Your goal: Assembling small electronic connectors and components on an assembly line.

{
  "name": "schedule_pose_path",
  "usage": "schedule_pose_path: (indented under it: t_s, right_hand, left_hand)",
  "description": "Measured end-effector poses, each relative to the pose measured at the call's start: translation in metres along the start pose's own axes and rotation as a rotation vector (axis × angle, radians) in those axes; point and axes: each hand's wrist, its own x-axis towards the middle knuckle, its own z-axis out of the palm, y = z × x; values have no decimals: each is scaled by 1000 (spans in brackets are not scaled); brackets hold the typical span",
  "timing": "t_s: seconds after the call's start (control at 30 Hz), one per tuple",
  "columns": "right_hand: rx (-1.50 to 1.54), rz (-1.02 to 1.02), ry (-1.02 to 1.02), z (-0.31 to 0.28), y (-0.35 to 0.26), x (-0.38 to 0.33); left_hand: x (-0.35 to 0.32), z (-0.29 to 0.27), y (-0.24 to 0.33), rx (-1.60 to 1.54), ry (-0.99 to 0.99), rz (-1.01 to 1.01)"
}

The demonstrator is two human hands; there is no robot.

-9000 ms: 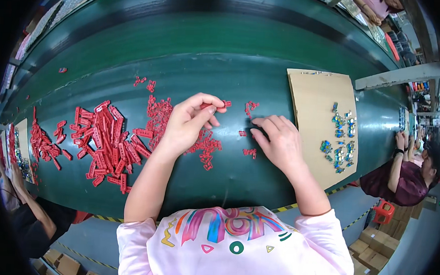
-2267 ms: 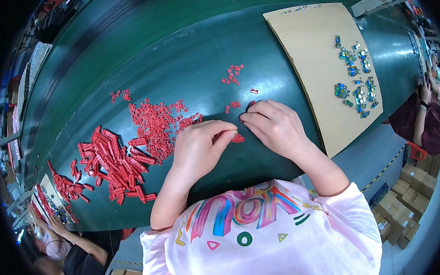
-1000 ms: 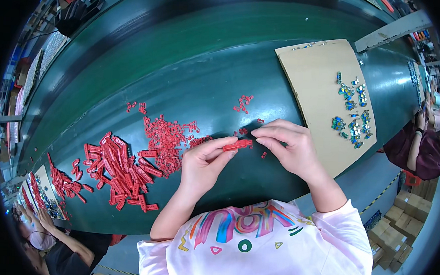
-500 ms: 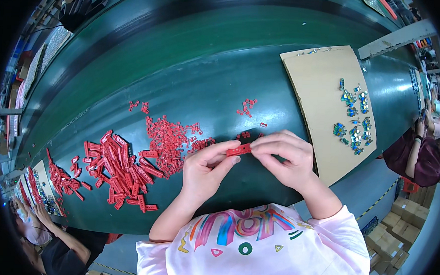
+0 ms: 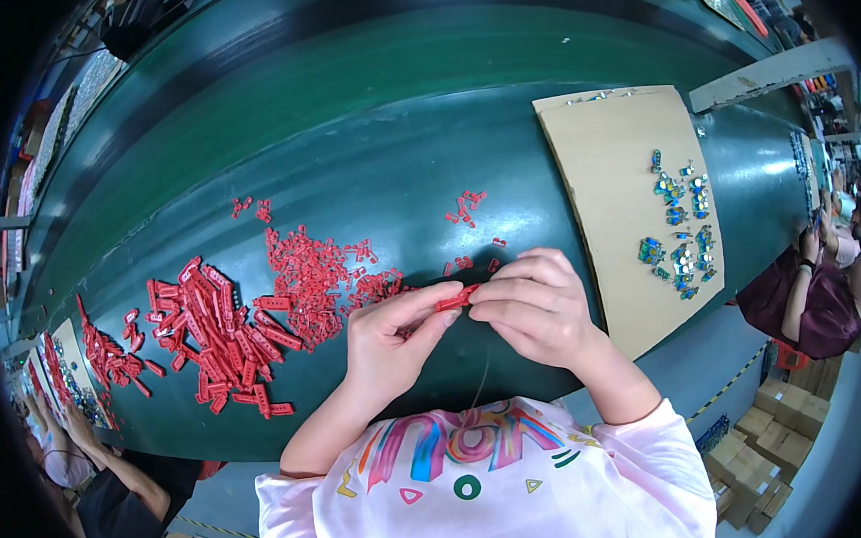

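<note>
In front of my chest, a red plastic bar point(image 5: 456, 298) with small holes is held between my two hands. My left hand point(image 5: 388, 343) pinches its left end between thumb and fingers. My right hand point(image 5: 537, 312) closes its fingertips round the other end, hiding that part. Whether a smaller piece sits under those fingertips cannot be seen. Just beyond the hands lie a few small red clips point(image 5: 463, 263). Left of my left hand is a heap of small red clips point(image 5: 305, 277), and beside it a pile of longer red bars point(image 5: 215, 331).
A cardboard sheet point(image 5: 605, 181) with several small blue-green and metal parts point(image 5: 681, 224) lies to the right on the green table point(image 5: 397, 160). A metal beam point(image 5: 772, 75) crosses above its far corner. People work at both sides; cartons point(image 5: 783, 414) stand on the floor at right.
The right fingers have curled closer round the red bar, covering more of it. The bar is tilted more, its right end higher. The whole view has shifted slightly.
</note>
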Motion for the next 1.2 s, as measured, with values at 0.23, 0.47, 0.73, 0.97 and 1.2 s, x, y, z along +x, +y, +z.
schedule_pose_path:
  t_s: [0.23, 0.47, 0.73, 0.97, 1.2]
  right_hand:
    - [-124, 164, 146, -37, 39, 1]
    - [-738, 501, 94, -140, 135, -14]
    - [-797, 859, 80, -140, 147, -20]
    - [-862, 747, 49, -127, 133, -7]
    - [125, 486, -20, -74, 12, 33]
  left_hand:
    - [3, -7, 0, 119, 41, 48]
    - [-1, -16, -7, -12, 77, -117]
    - [-1, -16, -8, -35, 87, -119]
    - [3, -10, -1, -64, 31, -102]
    - [3, -10, 0, -167, 43, -214]
